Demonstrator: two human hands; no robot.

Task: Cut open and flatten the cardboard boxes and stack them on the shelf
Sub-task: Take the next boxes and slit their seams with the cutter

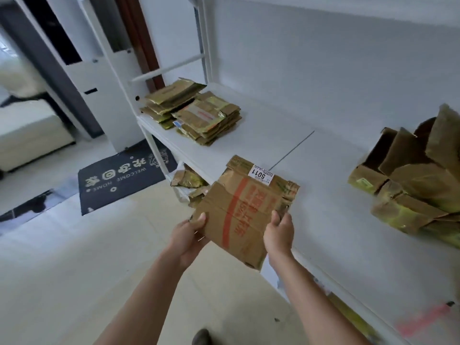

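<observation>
Both hands, left (189, 232) and right (279, 232), gripped a flattened box (239, 210) over the white shelf (311, 195) edge; a stack (194, 113) lay beyond, a doormat (124, 180) perhaps marking a doorway.

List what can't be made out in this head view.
- Underside of the held flattened box: faces away.
- Left hand fingers: behind the cardboard.
- Unflattened boxes: cut off by the right edge.
- Lower shelf cardboard: hidden by the shelf.
- Label small print: too small.
</observation>
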